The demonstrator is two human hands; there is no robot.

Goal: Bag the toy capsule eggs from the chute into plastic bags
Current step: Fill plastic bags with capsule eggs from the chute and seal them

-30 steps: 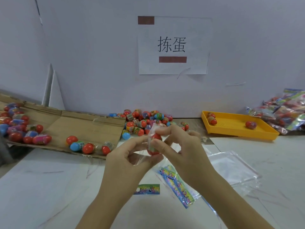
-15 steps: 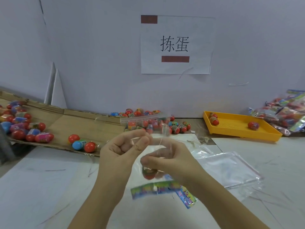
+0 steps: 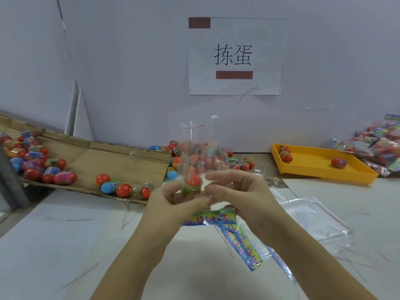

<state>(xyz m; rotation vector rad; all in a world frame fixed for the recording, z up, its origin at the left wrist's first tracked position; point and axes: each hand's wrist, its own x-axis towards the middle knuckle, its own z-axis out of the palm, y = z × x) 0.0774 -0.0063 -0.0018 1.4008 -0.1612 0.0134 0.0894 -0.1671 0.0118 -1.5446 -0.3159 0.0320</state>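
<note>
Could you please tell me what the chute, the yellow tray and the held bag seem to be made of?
The chute looks like cardboard: matte brown, creased at its folds. The yellow tray seems moulded plastic, smooth, with a perforated floor. The bag appears to be thin clear plastic film: the eggs behind show through it.

i see my left hand gripping a red-topped egg inside a clear bag. my right hand is beside it, its hold blurred. loose eggs lie on the cardboard chute.

Glossy clear plastic bag, matt cardboard chute
</note>
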